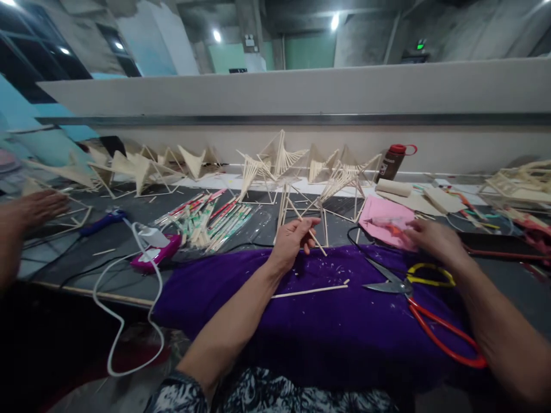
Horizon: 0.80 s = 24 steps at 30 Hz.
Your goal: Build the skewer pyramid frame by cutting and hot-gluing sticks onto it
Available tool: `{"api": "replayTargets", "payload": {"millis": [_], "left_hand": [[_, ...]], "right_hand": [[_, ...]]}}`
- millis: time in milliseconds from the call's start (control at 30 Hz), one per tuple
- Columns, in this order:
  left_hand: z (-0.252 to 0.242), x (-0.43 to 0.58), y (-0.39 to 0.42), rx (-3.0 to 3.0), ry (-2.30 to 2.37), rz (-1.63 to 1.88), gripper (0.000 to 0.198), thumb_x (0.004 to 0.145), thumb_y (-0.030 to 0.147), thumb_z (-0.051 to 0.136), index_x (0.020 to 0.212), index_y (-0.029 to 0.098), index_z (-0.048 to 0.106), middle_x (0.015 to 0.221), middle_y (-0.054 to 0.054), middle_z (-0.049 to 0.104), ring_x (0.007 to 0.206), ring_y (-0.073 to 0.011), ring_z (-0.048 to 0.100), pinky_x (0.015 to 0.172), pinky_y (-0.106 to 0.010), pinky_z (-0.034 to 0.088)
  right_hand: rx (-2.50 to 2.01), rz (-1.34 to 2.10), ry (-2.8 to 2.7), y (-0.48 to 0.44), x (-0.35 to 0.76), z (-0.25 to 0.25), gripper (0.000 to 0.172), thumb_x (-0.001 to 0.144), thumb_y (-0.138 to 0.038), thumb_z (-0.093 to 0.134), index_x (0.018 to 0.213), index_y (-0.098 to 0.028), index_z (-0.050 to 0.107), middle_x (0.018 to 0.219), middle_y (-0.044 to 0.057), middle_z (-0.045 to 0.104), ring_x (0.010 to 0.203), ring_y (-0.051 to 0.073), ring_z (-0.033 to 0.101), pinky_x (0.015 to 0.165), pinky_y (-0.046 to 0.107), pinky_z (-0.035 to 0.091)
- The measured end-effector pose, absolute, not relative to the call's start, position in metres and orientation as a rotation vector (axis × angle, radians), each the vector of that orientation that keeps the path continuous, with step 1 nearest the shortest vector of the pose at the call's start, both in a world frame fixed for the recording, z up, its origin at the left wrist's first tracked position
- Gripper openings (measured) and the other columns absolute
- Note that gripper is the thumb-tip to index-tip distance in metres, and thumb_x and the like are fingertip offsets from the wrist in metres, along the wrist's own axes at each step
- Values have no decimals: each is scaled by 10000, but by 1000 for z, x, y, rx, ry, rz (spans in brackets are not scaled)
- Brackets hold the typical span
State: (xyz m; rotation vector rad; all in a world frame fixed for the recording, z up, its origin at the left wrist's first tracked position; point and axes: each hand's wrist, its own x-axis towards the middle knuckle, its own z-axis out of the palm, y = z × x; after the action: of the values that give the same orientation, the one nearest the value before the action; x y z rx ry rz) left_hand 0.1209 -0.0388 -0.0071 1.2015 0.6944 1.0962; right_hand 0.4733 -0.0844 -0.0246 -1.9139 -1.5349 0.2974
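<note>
Taking the purple cloth [232, 287] spread on the counter [103, 241] as the landmark, the person's left hand [290, 244] is over its far edge, pinching a thin wooden stick [319, 246] slantwise between thumb and fingers. The right hand [433, 236] is just beyond the cloth's far right part, its fingers curled at the orange end of a see-through tool [383, 221], perhaps a glue gun, on a pink sheet [373, 207]; whether they have closed on it I cannot tell. A loose stick [312, 292] lies on the cloth among small chips, and open scissors [403, 287] rest on its right side. Past the far edge, close beyond the left hand, stands a stick frame [340, 183]; packaged sticks [219, 221] lie beyond the cloth, to its left. The step in hand looks like readying the pinched stick while the tool is reached for. The next move, I judge, calls for a firm grip on the tool, with the stick held steady and its ends free.
</note>
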Motion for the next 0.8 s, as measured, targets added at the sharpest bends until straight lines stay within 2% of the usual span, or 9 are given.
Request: {"api": "replayTargets", "payload": {"millis": [100, 200, 267, 333, 433, 533, 667, 800], "left_hand": [[-6, 120, -39, 1266, 724, 1045, 366, 782, 449, 596, 908, 114, 675, 653, -1, 573, 455, -51, 527, 370, -157, 374], [-4, 121, -39, 1361, 755, 964, 366, 800, 448, 571, 907, 112, 672, 632, 2, 558, 455, -55, 519, 377, -160, 371], [0, 122, -39, 1432, 764, 922, 356, 810, 444, 555, 926, 127, 668, 628, 6, 552, 467, -65, 525, 393, -168, 381], [6, 123, -40, 1527, 774, 898, 346, 826, 448, 524, 912, 143, 664, 599, 12, 543, 460, -75, 515, 406, -181, 384], [17, 121, -41, 1717, 816, 926, 307, 834, 414, 507, 707, 159, 620, 533, 16, 518, 439, -83, 479, 434, -202, 376], [29, 115, -41, 1889, 866, 988, 321, 834, 336, 498, 561, 171, 537, 515, 10, 508, 463, -91, 465, 470, -213, 361], [37, 101, -34, 2014, 891, 1029, 303, 832, 329, 499, 593, 179, 610, 547, -2, 539, 531, -113, 489, 515, -222, 358], [39, 78, -10, 2002, 970, 1043, 205, 718, 395, 652, 769, 207, 717, 725, -24, 658, 618, -137, 543, 569, -237, 392]], "right_hand": [[-2177, 19, -1549, -92, 459, 2, 289, 755, -432, 580, 839, -179, 691, 854, 161, 669, 705, 269, 573, 574, 372, 337], [-1826, 349, -1617, -100, 418, 36, 291, 756, -445, 605, 901, -209, 694, 835, 74, 671, 674, 191, 576, 569, 311, 388], [-1579, 586, -1713, -101, 379, 56, 272, 767, -443, 604, 856, -203, 697, 720, 47, 645, 617, 159, 555, 514, 274, 380], [-1432, 640, -1795, -97, 339, 69, 229, 784, -399, 597, 853, -205, 695, 637, 22, 612, 567, 135, 529, 495, 258, 373], [-1342, 603, -1821, -82, 291, 76, 159, 786, -330, 597, 815, -204, 690, 644, 12, 626, 555, 118, 523, 508, 251, 388], [-1242, 555, -1812, -66, 266, 74, 112, 770, -287, 609, 769, -204, 685, 727, 21, 656, 656, 133, 568, 588, 262, 429], [-1193, 637, -1801, -49, 254, 77, 139, 771, -298, 601, 725, -193, 679, 687, 13, 638, 635, 120, 548, 570, 250, 418], [-1264, 838, -1723, -23, 251, 93, 186, 737, -346, 637, 688, -170, 668, 580, 2, 592, 487, 84, 474, 462, 230, 357]]}}
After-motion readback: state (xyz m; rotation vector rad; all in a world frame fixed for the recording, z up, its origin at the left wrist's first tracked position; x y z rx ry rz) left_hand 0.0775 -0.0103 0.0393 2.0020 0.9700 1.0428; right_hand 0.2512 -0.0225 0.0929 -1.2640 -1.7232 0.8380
